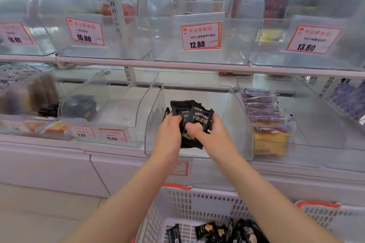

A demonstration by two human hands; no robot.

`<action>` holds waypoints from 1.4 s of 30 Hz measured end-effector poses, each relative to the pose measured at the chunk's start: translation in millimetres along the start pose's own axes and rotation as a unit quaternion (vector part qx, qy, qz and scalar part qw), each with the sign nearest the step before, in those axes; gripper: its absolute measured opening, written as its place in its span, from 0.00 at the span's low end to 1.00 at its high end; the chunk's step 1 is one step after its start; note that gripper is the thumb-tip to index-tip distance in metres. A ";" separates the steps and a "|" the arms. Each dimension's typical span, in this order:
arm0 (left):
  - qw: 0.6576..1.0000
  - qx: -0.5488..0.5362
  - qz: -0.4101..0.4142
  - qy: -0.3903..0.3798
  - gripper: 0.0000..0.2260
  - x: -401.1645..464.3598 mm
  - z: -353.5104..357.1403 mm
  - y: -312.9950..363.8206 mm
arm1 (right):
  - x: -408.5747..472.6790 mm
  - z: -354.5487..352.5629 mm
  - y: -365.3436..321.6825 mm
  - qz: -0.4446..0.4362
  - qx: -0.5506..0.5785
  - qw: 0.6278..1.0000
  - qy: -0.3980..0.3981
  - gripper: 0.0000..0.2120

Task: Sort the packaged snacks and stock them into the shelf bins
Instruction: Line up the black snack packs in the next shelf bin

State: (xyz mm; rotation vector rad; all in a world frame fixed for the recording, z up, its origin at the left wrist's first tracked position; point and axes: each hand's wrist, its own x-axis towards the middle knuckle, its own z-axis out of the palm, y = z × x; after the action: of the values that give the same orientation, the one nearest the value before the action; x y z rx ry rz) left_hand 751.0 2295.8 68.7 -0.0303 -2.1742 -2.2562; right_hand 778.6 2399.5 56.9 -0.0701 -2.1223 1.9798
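Both my hands hold a bunch of black snack packets (192, 113) marked "DRYCAKE" inside the open front of a clear plastic shelf bin (235, 116) on the lower shelf. My left hand (169, 132) grips the bunch from the left side. My right hand (209, 134) grips it from the right, thumb across the front packet. More of the same black packets (213, 231) lie in a white plastic basket (197, 199) below my arms.
The clear bin to the left (118, 104) holds a few dark packets (81, 106). The bin on the right holds blue-wrapped cakes (266, 116). Clear bins with price cards, such as 12.80 (200, 36), fill the upper shelf. A second white basket (331, 217) stands at the lower right.
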 end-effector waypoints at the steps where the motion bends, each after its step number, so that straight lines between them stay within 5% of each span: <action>1: 1.000 0.026 0.000 -0.005 0.11 4.3 2.6 -1.8 | 3.7 -2.9 2.4 -0.002 0.019 1.000 0.023 0.15; 8: 0.987 -0.071 -0.067 -0.126 0.19 12.3 16.2 -14.6 | 17.8 -10.9 12.7 -0.043 -0.028 0.994 0.095 0.23; 11: 0.979 -0.096 -0.071 -0.165 0.15 20.8 13.2 -16.7 | 22.7 -20.2 10.8 -0.048 -0.090 0.990 0.098 0.23; 17: 0.971 -0.169 -0.113 -0.129 0.15 30.7 21.8 -13.3 | 33.7 -37.3 3.9 0.010 -0.126 0.992 -0.008 0.23; 21: 0.968 -0.168 -0.136 -0.129 0.16 39.4 24.6 -12.5 | 43.1 -40.0 -3.1 -0.005 -0.203 0.977 -0.068 0.12; 26: 0.957 -0.076 -0.171 -0.223 0.19 66.1 20.0 -9.4 | 62.2 -32.9 4.3 0.077 -0.153 0.982 -0.084 0.26; 28: 0.961 0.058 -0.153 -0.223 0.18 80.2 16.4 -8.4 | 74.5 -29.7 12.6 0.096 -0.149 0.981 -0.073 0.27; 30: 0.923 0.291 -0.105 -0.229 0.13 97.8 15.2 -10.9 | 91.3 -27.5 22.9 0.124 -0.169 0.977 -0.028 0.25; 33: 0.798 0.565 -0.004 -0.210 0.12 121.3 17.6 -17.1 | 117.1 -23.8 37.7 0.178 -0.280 0.943 0.022 0.27; 38: 0.703 0.674 0.029 -0.226 0.11 145.2 23.8 -38.1 | 140.8 -6.6 58.4 0.246 -0.454 0.856 0.002 0.30; 42: 0.669 0.679 0.081 -0.290 0.19 156.4 22.8 -55.5 | 158.9 -3.2 68.9 0.213 -0.432 0.876 0.010 0.26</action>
State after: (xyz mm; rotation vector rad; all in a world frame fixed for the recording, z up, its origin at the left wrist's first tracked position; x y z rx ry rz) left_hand 593.7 2321.8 17.2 -0.9252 -3.2814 -0.0260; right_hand 616.3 2439.4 11.2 -0.7560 -2.9811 0.9837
